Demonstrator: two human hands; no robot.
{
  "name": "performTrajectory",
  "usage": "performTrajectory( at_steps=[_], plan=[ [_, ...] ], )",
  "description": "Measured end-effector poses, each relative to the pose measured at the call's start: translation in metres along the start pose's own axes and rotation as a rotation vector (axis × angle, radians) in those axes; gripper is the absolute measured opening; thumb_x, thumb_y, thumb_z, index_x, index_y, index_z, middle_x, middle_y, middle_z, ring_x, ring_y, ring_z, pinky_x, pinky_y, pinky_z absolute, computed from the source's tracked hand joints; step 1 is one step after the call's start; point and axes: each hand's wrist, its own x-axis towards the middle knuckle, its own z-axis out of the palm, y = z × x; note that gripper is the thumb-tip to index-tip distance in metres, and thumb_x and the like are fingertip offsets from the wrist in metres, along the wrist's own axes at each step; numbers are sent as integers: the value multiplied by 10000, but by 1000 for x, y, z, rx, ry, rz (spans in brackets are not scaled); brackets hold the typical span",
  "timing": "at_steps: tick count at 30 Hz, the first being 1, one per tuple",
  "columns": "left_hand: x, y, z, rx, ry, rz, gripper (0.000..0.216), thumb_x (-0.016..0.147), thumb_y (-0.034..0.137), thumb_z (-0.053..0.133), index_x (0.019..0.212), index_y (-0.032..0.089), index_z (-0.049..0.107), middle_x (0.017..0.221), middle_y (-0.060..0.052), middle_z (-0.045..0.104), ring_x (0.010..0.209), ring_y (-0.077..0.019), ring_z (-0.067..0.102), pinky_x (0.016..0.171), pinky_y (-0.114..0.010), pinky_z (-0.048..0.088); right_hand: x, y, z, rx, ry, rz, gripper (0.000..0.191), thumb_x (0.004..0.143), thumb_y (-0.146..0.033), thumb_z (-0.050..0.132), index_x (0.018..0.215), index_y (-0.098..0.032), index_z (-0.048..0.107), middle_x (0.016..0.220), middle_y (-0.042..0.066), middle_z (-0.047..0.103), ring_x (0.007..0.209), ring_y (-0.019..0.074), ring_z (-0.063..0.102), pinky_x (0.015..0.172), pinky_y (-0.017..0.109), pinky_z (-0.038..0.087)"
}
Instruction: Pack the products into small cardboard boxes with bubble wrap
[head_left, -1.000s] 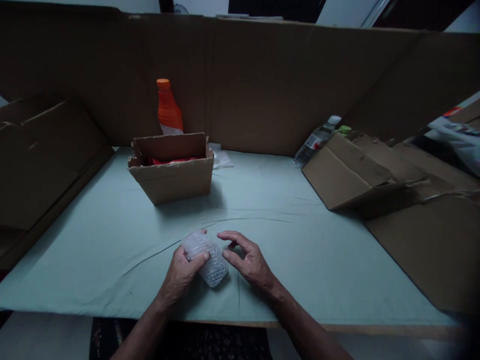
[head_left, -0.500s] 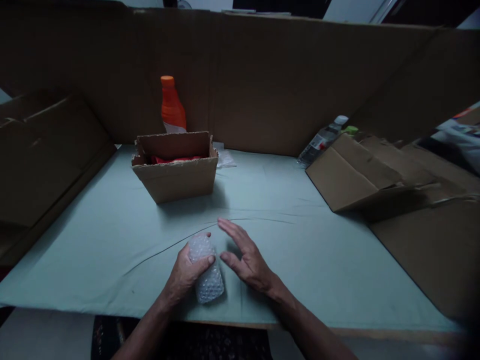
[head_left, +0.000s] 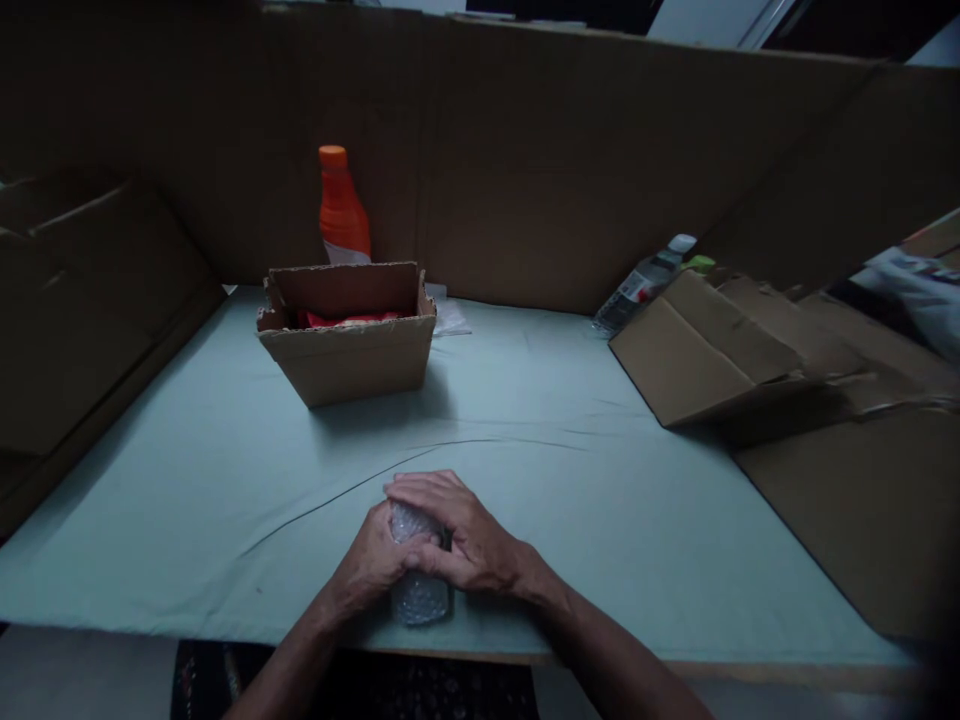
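Observation:
A small bundle in clear bubble wrap (head_left: 420, 598) is between my hands, close to the table's front edge. What lies inside the wrap cannot be made out. My left hand (head_left: 375, 548) grips it from the left side, thumb across its top face. From the right, my right hand (head_left: 457, 530) is closed over the bundle, with fingers across its far end and thumb on the near face beside the left thumb. Both hands hide the bundle's middle and part of its far end.
An open cardboard box (head_left: 360, 360) with something red inside stands beyond my hands. Behind it is an orange bottle (head_left: 345, 215). A clear plastic bottle (head_left: 641, 285) leans by a tilted carton (head_left: 697, 345) at the right. Cardboard walls (head_left: 525, 160) border the pale green cloth (head_left: 600, 520).
My right hand, which was open and apart from the bundle, has moved left and closed over it. The bundle has shifted slightly toward me and sits more upright in the view.

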Motion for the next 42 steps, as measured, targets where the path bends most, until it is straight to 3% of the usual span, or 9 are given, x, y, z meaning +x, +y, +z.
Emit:
performTrajectory(
  at_steps=[3, 8, 13, 16, 20, 27, 34, 37, 42],
  plan=[
    [-1, 4, 1, -19, 1, 24, 283, 674, 390, 761, 830, 171, 670, 758, -16, 639, 683, -166, 531, 644, -271, 452, -4, 0, 2, -2, 125, 69, 627, 946, -588, 550, 1479, -268, 472, 1436, 118, 579, 1323, 280, 523, 1105, 520, 396],
    [-1, 6, 2, -37, -2, 11, 256, 655, 362, 777, 802, 166, 704, 754, -32, 666, 689, -181, 562, 642, -274, 465, -9, 2, 1, 21, 66, -4, 580, 886, -488, 678, 1403, -258, 549, 1361, 100, 644, 1294, 278, 556, 1094, 508, 404],
    [-4, -4, -8, -126, 111, 14, 477, 726, 444, 790, 1105, 168, 700, 856, -31, 688, 732, -164, 595, 685, -249, 469, -11, 9, -8, 200, 386, 319, 343, 971, -442, 564, 1211, -220, 668, 1214, 97, 706, 1127, 238, 635, 985, 423, 489],
    [-6, -5, -12, -219, 162, 53, 499, 746, 446, 799, 1145, 172, 680, 918, -39, 700, 782, -163, 623, 727, -241, 480, -12, 14, -1, 360, 265, 366, 370, 944, -504, 590, 1116, -198, 708, 1106, 86, 730, 1031, 226, 659, 925, 385, 509],
    [-8, 0, -10, -290, 214, 78, 523, 736, 466, 805, 1138, 155, 681, 936, -72, 738, 808, -197, 677, 760, -271, 516, -10, 14, 16, 562, 55, 310, 543, 879, -588, 645, 1231, -175, 666, 1122, 79, 707, 987, 210, 645, 866, 335, 502],
    [-14, -2, -16, -273, 273, 47, 533, 669, 485, 831, 1066, 149, 715, 974, -84, 747, 832, -218, 683, 770, -301, 529, -8, 14, 23, 464, 99, 362, 313, 817, -467, 723, 902, -166, 722, 799, 1, 671, 725, 141, 564, 669, 255, 444],
    [-19, -1, -34, -98, 196, 71, 440, 716, 461, 801, 1018, 154, 714, 808, -19, 693, 708, -155, 585, 659, -244, 457, -6, 14, 5, 389, 185, 411, 238, 797, -395, 730, 898, -179, 725, 814, 14, 697, 723, 151, 593, 672, 267, 464],
    [-18, 0, -35, -117, 194, 70, 413, 719, 442, 811, 999, 157, 706, 792, -4, 683, 695, -134, 568, 640, -222, 440, -9, 16, 1, 485, 246, 438, 324, 762, -456, 770, 937, -187, 723, 841, 22, 699, 728, 153, 604, 685, 274, 475],
    [-10, 1, -28, -394, 342, 76, 421, 690, 420, 840, 983, 156, 692, 845, -7, 715, 749, -132, 616, 730, -236, 480, -11, 18, 6, 860, 317, 418, 730, 675, -689, 761, 1189, -180, 670, 1058, 109, 712, 908, 239, 663, 788, 345, 516]
  ],
)
